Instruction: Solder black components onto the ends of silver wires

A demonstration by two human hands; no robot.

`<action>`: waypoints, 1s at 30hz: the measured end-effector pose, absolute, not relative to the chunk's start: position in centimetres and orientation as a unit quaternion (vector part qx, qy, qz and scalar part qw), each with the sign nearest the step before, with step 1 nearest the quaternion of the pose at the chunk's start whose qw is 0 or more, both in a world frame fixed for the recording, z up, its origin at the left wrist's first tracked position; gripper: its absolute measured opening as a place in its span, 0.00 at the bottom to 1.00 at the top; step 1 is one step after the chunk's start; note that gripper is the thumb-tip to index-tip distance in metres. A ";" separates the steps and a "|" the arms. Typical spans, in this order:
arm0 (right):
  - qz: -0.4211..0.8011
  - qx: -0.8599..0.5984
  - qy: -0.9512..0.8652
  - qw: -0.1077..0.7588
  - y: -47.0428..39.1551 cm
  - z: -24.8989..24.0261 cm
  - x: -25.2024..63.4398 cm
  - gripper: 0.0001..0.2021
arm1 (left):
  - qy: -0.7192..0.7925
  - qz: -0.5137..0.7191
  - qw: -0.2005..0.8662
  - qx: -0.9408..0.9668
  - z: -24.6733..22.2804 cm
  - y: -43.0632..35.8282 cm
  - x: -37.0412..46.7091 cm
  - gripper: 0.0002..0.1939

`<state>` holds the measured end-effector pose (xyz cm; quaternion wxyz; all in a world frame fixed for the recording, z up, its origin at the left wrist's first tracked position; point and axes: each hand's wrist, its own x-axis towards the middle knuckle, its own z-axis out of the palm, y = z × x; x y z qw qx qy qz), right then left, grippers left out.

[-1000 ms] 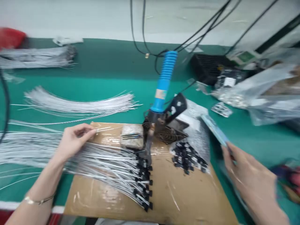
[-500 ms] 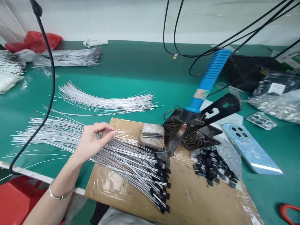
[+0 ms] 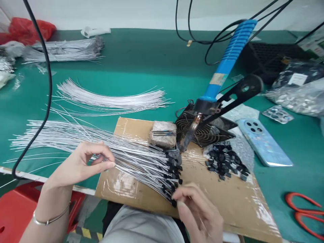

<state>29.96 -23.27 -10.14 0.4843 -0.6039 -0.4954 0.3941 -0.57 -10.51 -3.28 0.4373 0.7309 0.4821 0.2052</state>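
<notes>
White wire [image 3: 117, 165] between left fingers [image 3: 105, 166]; right fingers [image 3: 187, 192] near black connectors [image 3: 174, 170], grip unclear.

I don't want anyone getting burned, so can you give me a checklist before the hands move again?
1. Right hand apart from the soldering iron's tip: ok, it is near the wires' black ends.
2. Tip cool: cannot tell.
3. Wire in the left hand: cannot tell, its fingertips are over the wires.
4. Wires lying neatly: not ok, several cross.
5. Phone apart from the tip: ok, it lies beyond the loose black pieces.
6. Red scissor handles away from both hands: ok, far right.
</notes>
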 end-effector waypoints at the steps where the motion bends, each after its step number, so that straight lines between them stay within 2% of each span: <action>1: 0.406 -0.596 -0.497 0.482 -22.6 -9.7 29.2 0.13 | 0.480 0.202 0.443 0.730 -3.4 -10.6 -0.2 0.07; 6: 0.415 -0.578 -0.518 0.475 -20.7 -8.7 28.3 0.12 | 0.480 0.192 0.462 0.721 -3.5 -10.8 1.4 0.09; 14: 0.420 -0.531 -0.562 0.475 -20.3 -10.1 28.3 0.13 | 0.485 0.235 0.454 0.710 -3.5 -11.8 4.1 0.06; 25: 0.468 -0.564 -0.462 0.500 -20.2 -10.4 27.7 0.13 | 0.460 0.211 0.476 0.719 -4.5 -12.3 7.1 0.09; 30: 0.447 -0.540 -0.508 0.500 -19.7 -10.7 28.2 0.10 | 0.454 0.204 0.502 0.708 -4.9 -12.1 6.9 0.10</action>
